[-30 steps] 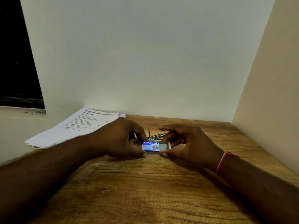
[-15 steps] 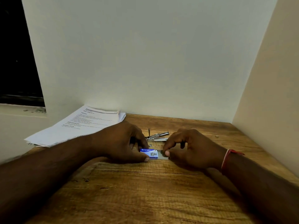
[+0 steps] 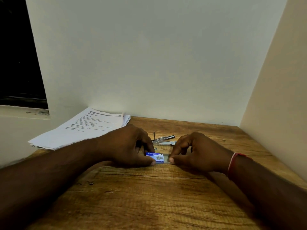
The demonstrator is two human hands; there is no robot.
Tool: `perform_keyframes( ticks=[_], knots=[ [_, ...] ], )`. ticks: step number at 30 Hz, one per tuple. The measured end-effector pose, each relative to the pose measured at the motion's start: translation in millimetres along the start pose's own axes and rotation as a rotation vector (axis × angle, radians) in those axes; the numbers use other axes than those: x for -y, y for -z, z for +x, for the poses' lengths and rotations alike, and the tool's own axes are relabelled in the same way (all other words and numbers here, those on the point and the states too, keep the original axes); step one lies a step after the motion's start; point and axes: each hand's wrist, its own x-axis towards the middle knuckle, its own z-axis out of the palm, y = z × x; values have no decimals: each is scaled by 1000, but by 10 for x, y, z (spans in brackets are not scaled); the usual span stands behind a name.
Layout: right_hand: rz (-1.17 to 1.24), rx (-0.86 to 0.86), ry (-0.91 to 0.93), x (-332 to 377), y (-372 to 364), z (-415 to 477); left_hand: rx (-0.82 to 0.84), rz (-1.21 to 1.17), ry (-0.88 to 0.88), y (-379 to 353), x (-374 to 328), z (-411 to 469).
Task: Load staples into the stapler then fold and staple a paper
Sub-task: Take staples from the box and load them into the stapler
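A small blue staple box lies on the wooden table, and my left hand grips its left end between thumb and fingers. My right hand pinches the box's pale inner tray, which sticks out a little at the right end. Just behind the hands a metal stapler lies opened out flat. A stack of printed papers rests at the table's back left corner, overhanging the edge.
A white wall rises right behind the table and a beige wall closes the right side. A dark window with a sill is at the far left. A red band circles my right wrist.
Both hands lowered the staple box onto the table. The exposed part of the tray grew shorter as my right hand came closer to the left.
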Motion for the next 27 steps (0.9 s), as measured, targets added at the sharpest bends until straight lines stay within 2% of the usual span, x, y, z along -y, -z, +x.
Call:
perform_keyframes(
  ticks=[8,12,15,20,27],
  knots=[
    [-6,13,-69,73,-8,-29,5,-10,33,6,-45,-18],
    [37,-138,-10,91,-53,-16,-14,-7,27,-5,-54,-22],
    [148,-280,73,98,-86,-4,-166,-83,-39,-42,-64,-18],
    [544,-271,79,179,-146,-32,-442,-152,-233,-109,-120,4],
    [727,-255,55,181,-200,-23,-497,-195,-300,-139,-106,-1]
  ],
)
